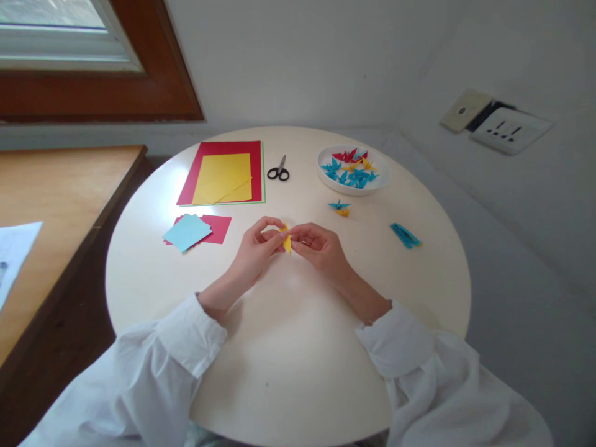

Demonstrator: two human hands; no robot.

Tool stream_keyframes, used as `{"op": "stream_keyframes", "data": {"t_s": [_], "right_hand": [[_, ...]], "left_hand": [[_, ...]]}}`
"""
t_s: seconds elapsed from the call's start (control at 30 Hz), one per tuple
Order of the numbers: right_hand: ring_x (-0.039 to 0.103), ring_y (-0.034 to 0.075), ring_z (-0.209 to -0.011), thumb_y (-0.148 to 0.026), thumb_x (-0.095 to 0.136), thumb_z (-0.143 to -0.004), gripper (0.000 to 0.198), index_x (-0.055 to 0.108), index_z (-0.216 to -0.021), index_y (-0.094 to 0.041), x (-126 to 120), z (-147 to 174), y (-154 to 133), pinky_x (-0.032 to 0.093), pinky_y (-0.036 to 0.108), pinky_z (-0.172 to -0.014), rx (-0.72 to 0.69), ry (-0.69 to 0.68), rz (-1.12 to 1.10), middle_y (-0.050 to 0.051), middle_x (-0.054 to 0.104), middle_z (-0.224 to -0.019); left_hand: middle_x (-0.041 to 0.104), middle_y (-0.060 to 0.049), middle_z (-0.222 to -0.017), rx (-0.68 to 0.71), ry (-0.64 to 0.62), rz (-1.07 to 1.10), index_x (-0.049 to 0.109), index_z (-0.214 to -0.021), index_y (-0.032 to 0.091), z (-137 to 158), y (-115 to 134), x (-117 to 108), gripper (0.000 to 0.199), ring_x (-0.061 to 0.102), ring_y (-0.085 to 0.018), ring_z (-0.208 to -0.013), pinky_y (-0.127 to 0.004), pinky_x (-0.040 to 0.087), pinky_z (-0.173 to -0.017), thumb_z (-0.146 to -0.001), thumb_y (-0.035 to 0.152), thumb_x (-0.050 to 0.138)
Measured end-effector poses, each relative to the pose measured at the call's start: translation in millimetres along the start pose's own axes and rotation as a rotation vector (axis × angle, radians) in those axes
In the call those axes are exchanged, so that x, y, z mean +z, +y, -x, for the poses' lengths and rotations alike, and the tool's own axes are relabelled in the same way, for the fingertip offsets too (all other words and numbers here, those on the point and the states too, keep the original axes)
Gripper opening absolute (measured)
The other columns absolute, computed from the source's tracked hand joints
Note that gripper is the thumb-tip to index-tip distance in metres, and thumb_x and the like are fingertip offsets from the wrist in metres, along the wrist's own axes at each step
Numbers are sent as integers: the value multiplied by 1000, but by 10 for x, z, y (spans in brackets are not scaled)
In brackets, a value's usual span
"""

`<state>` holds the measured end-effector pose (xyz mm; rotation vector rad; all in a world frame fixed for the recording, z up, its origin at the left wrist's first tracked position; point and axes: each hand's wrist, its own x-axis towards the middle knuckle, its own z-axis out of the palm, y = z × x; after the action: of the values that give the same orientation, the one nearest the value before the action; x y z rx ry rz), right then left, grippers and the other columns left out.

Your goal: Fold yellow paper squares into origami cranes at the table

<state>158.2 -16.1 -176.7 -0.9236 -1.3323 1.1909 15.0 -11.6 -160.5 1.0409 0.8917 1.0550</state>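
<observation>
Between my two hands is a small folded yellow paper piece (287, 239), pointed at its lower end. My left hand (261, 245) pinches it from the left, thumb and fingertips closed on it. From the right, my right hand (321, 245) grips the same piece with thumb and index finger; its other fingers are curled. Beyond my right hand lie a blue and a yellow folded paper crane (340, 207) close together. A white round dish (331, 184) farther back holds several red, blue and yellow paper cranes (356, 177).
Black-handled scissors (278, 172) lie at the back middle. Left of them are yellow sheets (223, 177) on larger red sheets (233, 148). Light blue paper squares (188, 232) overlap pink ones (221, 229) at left. Folded blue strips (405, 236) lie at right on the round white table (288, 372).
</observation>
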Motion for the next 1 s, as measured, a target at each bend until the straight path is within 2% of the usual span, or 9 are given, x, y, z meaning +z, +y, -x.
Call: {"op": "stream_keyframes", "data": {"t_s": [0.13,0.27,0.5,0.6,0.8,1.0], "right_hand": [[60,11,-67,-21,65,-66,9,64,-74,-20,-1,2,-11,50,26,-65,-12,0,33,-1,65,-73],[60,11,-67,-21,65,-65,6,63,-70,-19,-6,-2,-23,49,26,-65,-11,8,43,-1,65,-71],[56,10,-64,-23,65,-66,7,61,-71,-19,-24,-8,-34,48,25,-63,15,33,48,-2,62,-68],[54,10,-62,-27,65,-66,10,61,-71,-20,-27,-5,-35,47,26,-63,32,29,28,-2,61,-68],[55,11,-63,-32,68,-66,15,61,-72,-20,-27,-1,-38,46,26,-62,59,65,49,-2,61,-67],[55,11,-64,-33,68,-66,16,61,-71,-19,-26,-5,-38,46,26,-62,34,66,48,-1,61,-68]], "left_hand": [[59,1,-68,29,14,-78,62,-75,16,-23,-27,-15,12,53,-8,-63,-21,41,-58,-69,24,68],[62,0,-74,66,12,-108,64,-74,17,-19,-34,-34,4,55,-10,-69,-23,43,-64,-70,18,62],[63,0,-71,109,-25,-74,65,-72,17,11,21,-17,7,59,-12,-71,-25,46,-69,-69,14,60],[64,0,-69,121,-40,-78,64,-72,17,15,28,-12,4,60,-12,-69,-25,46,-68,-68,16,64],[64,0,-70,131,-49,-126,63,-78,17,5,-11,-37,12,60,-12,-67,-25,46,-65,-68,21,69],[62,1,-67,126,-14,-168,63,-77,17,-1,-14,-42,14,57,-10,-63,-22,43,-59,-67,22,71]]}}
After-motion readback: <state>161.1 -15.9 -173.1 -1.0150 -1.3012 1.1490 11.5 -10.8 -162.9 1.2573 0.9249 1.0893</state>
